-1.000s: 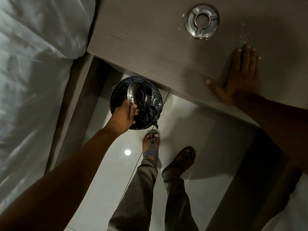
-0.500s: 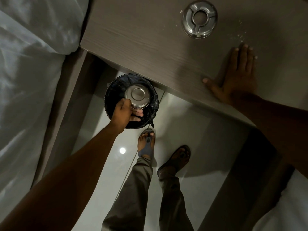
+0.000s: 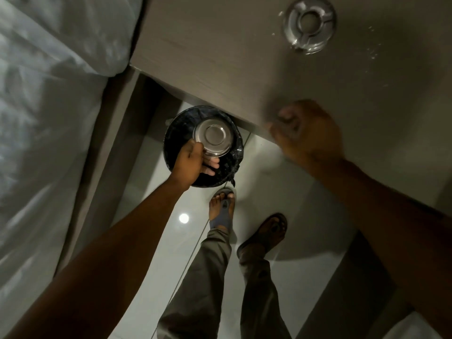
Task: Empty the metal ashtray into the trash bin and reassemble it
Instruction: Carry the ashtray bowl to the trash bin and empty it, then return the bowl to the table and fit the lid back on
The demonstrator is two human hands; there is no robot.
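Observation:
My left hand (image 3: 193, 160) grips the rim of the metal ashtray bowl (image 3: 213, 136), which is turned upside down with its round base facing me. It hangs directly over the black-lined trash bin (image 3: 176, 133) on the floor, partly under the table edge. The ashtray's metal lid ring (image 3: 308, 23), with a centre hole and notches, lies on the wooden table (image 3: 220, 57) at the far right. My right hand (image 3: 305, 133) is blurred at the table's front edge, fingers curled and holding nothing.
White bedding (image 3: 49, 94) fills the left side beside the table. Ash specks (image 3: 373, 55) are scattered on the table near the lid ring. My two sandalled feet (image 3: 222, 209) stand on the glossy tiled floor (image 3: 281, 204) just in front of the bin.
My left hand has turned the bowl from tilted to fully upside down over the bin. My right hand has lifted off the table, curled its fingers and moved left toward the edge.

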